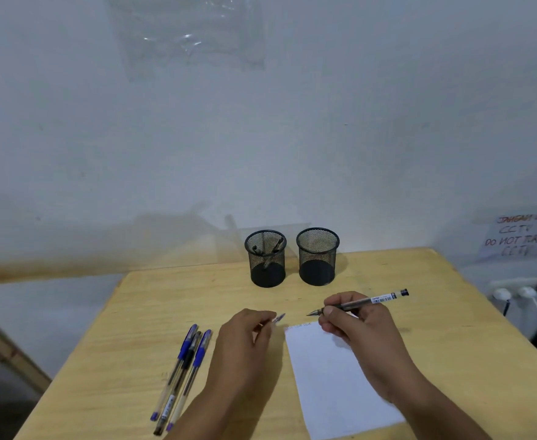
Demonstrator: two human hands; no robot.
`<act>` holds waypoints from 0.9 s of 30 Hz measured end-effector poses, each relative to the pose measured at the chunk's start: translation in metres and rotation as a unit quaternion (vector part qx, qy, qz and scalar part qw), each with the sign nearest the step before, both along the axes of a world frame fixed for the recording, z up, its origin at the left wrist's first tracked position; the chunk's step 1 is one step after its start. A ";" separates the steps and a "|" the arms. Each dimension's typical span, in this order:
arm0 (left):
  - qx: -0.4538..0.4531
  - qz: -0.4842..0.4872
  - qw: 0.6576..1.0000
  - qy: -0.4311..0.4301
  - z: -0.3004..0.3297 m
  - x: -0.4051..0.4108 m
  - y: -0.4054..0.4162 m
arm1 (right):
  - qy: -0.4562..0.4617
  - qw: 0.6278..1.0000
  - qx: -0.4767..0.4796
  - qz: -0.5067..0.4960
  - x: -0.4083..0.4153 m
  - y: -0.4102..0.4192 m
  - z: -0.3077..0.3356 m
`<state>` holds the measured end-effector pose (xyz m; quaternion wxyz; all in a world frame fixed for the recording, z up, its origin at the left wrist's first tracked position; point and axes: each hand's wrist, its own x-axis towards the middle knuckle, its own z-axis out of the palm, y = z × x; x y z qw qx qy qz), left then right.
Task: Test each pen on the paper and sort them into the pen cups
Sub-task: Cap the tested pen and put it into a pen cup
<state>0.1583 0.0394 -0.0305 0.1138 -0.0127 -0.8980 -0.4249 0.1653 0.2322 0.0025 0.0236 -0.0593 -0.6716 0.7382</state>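
Observation:
My right hand (354,328) holds an uncapped pen (364,302) above the top edge of the white paper (334,379), its tip pointing left. My left hand (245,338) pinches the pen's clear cap (278,318) just left of the paper. Three capped pens (183,369), two blue and one black, lie side by side on the wooden table (451,328) left of my left hand. At the back stand two black mesh pen cups. The left cup (265,258) has pens in it. The right cup (317,256) looks empty. Faint scribbles mark the paper's top edge.
The table stands against a pale wall (261,138). On the right a handwritten paper notice (521,236) hangs on the wall, with a power strip (514,285) and white cables beside the table edge. A wooden beam (10,347) slants at the left below the table.

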 end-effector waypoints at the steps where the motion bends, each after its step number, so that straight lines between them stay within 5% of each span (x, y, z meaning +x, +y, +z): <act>1: -0.001 -0.014 1.000 0.020 0.000 0.000 -0.001 | 0.004 1.000 0.002 0.008 0.000 -0.001 0.003; 17: 0.026 -0.081 0.989 0.117 0.003 0.011 0.007 | 0.010 0.992 0.110 0.055 0.003 -0.013 0.001; 21: -0.004 -0.091 0.984 0.156 0.003 0.011 0.006 | 0.008 0.997 0.065 0.044 0.005 -0.017 0.000; 27: 0.074 -0.031 0.986 0.146 0.020 0.013 0.007 | 0.028 0.999 -0.007 0.024 0.005 -0.025 0.003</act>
